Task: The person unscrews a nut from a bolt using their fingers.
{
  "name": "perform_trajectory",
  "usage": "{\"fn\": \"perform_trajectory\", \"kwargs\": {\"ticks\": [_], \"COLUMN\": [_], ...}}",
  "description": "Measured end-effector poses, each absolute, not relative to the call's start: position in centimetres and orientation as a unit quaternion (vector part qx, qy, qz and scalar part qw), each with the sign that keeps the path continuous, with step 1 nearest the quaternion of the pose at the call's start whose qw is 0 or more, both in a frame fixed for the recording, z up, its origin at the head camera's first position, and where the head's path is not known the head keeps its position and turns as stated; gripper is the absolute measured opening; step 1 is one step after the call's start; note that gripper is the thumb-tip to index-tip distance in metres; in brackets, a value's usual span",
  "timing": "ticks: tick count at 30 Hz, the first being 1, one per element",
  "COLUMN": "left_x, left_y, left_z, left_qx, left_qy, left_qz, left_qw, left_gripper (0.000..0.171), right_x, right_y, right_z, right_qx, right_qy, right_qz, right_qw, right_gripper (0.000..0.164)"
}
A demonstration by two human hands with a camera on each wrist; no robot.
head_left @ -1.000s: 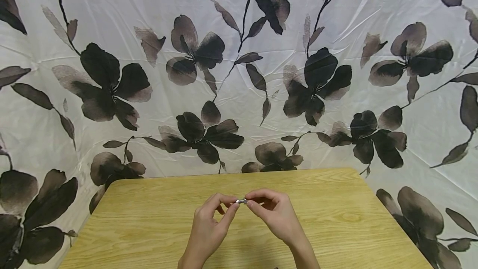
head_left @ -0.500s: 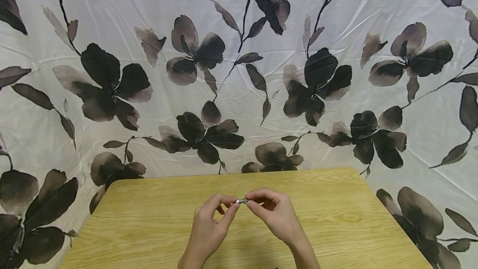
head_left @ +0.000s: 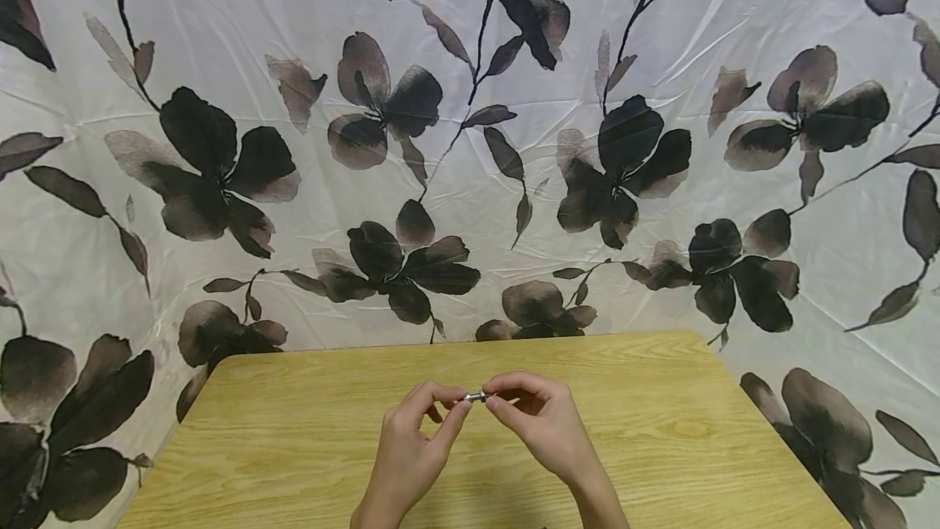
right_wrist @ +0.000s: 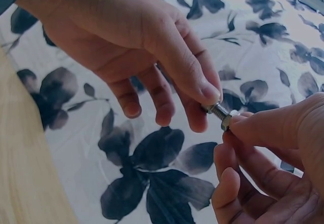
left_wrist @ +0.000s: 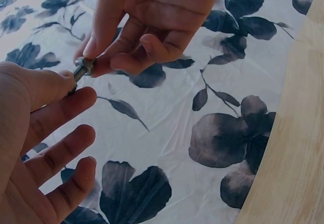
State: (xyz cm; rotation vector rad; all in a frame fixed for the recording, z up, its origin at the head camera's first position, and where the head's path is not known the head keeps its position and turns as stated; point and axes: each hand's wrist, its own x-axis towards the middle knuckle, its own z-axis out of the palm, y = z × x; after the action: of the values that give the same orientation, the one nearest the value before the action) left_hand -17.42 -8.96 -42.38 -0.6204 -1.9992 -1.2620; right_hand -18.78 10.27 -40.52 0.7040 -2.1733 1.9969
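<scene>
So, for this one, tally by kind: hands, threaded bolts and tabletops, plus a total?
Hands: 2 (left hand, right hand)
Threaded bolt: 1
Wood-grain tabletop: 1
Total: 4
Whether the bolt's hex end is a separate nut, I cannot tell.

two grips (head_left: 416, 441) (head_left: 542, 429), one bolt (right_wrist: 219, 112), one nut (right_wrist: 227, 123), one table (head_left: 272, 431)
</scene>
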Motion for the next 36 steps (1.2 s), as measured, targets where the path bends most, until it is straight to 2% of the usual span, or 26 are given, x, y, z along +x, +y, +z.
{"fn": "perform_trajectory", "kwargs": {"ticks": [5,13,27,36], "left_x": [-17.39,-17.34,-17.36,-17.35], "left_y": [-8.90,-8.80,-8.85,-8.71], "left_z": [-42.31,-42.35,-42.37,-42.36], "left_qx": [-0.242,-0.245,-0.243,-0.243], "left_qy": [-0.765,-0.762,-0.762,-0.760], "left_qz": [-0.486,-0.487,-0.487,-0.489], "left_qw": [0.347,0.350,0.350,0.354], "left_gripper": [0.022,0.023,0.023,0.023], "right_x": [-18.74,-18.69,-18.81,-18.77], "right_y": [10.36,10.41,10.38,10.67], "right_z": [-40.47,-40.34,-40.61,-40.33], "right_qx": [0.234,0.183,0.240,0.205], "right_qy": [-0.711,-0.739,-0.711,-0.734], "right_qz": [0.661,0.648,0.659,0.647], "right_qw": [0.049,0.027,0.054,0.024], "right_gripper": [0.015,0.016,0.012,0.018]}}
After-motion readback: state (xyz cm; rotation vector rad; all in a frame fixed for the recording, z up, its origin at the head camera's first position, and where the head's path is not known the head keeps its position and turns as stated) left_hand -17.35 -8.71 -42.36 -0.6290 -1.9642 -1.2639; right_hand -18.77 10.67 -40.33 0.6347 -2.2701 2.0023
